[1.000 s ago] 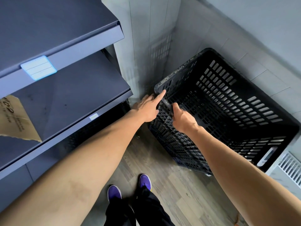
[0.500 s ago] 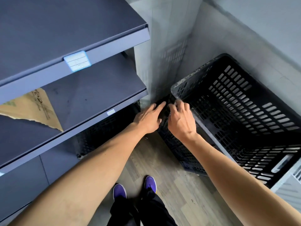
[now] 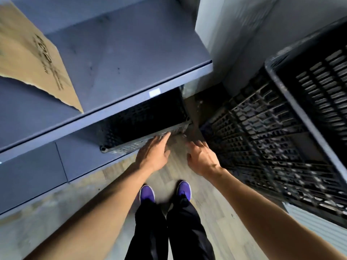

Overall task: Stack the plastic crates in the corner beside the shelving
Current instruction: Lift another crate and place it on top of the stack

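A tall black slatted plastic crate (image 3: pixel 272 147) stands in the corner at the right, its open top facing up. A second dark crate (image 3: pixel 142 124) sits under the lowest shelf, only its front rim and inside showing. My left hand (image 3: pixel 153 154) hovers open by that rim, fingertips at or just short of it. My right hand (image 3: pixel 203 159) is open with fingers spread, close to the corner crate's near side and apart from it. Neither hand holds anything.
Grey-blue shelving (image 3: pixel 116 59) overhangs the left, with a torn piece of cardboard (image 3: pixel 33 59) on it. A grey wall (image 3: pixel 225 34) closes the corner behind. My purple shoes (image 3: pixel 165 191) stand on the wood-look floor (image 3: pixel 216 212) between shelving and crate.
Both hands have let go of the corner crate's rim and dropped lower and to the left, toward the crate under the shelf. The view has tilted down and is blurred.
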The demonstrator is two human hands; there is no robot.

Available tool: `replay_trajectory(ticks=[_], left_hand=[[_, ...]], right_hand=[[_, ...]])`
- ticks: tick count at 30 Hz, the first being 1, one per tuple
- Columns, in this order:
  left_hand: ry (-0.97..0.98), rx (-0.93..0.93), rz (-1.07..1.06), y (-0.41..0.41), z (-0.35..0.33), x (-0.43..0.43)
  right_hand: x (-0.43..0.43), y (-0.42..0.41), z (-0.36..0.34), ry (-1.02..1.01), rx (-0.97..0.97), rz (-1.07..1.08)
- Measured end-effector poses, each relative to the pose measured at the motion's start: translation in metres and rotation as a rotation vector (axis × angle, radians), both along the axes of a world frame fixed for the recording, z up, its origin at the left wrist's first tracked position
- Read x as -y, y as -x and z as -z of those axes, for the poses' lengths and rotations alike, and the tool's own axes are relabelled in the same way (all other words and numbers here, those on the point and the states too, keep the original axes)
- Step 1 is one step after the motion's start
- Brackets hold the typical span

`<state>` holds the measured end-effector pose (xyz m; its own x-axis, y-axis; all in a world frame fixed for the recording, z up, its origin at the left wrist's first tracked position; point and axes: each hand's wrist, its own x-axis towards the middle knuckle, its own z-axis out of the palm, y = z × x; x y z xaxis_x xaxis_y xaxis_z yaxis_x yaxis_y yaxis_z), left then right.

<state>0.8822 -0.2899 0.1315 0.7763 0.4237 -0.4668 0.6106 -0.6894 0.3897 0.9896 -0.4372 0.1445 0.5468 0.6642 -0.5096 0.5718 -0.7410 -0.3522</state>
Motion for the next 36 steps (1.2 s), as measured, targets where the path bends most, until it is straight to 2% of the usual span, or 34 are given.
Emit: replay_trajectory(ticks=[7, 14, 17, 20, 23, 27, 30, 32, 36], left_hand=[[-0.032, -0.104, -0.045, 0.063, 0.1, -0.035], [-0.213, -0.089, -0.073, 0.079, 0.193, -0.087], [-0.3, -0.092, -0.058, 0.072, 0.219, -0.104], [-0.344, -0.068, -0.091, 0.063, 0.231, -0.112], [-0.3, -0.096, -0.162, 0.052, 0.236, -0.121], [-0.151, -0.197, -0.08, 0.048, 0.241, -0.145], [-0.046, -0.214, -0.005, 0.045, 0.242, -0.155], [-0.056, -0.188, -0.006, 0.047, 0.241, -0.152], [-0.07, -0.119, -0.026, 0.059, 0.234, -0.138]], right_hand=[[-0.02, 0.024, 0.108, 0.046, -0.075, -0.04], [-0.054, 0.009, 0.194, 0.004, 0.016, -0.141], [-0.081, -0.007, 0.216, -0.029, 0.093, -0.188], [-0.099, -0.012, 0.226, -0.063, 0.288, -0.256], [-0.103, -0.011, 0.234, -0.13, 0.452, -0.261], [-0.116, -0.014, 0.242, -0.104, 0.547, -0.36], [-0.131, -0.02, 0.244, 0.026, 0.428, -0.389], [-0.14, -0.024, 0.242, 0.099, 0.302, -0.372], [-0.151, -0.038, 0.236, 0.179, 0.194, -0.45]])
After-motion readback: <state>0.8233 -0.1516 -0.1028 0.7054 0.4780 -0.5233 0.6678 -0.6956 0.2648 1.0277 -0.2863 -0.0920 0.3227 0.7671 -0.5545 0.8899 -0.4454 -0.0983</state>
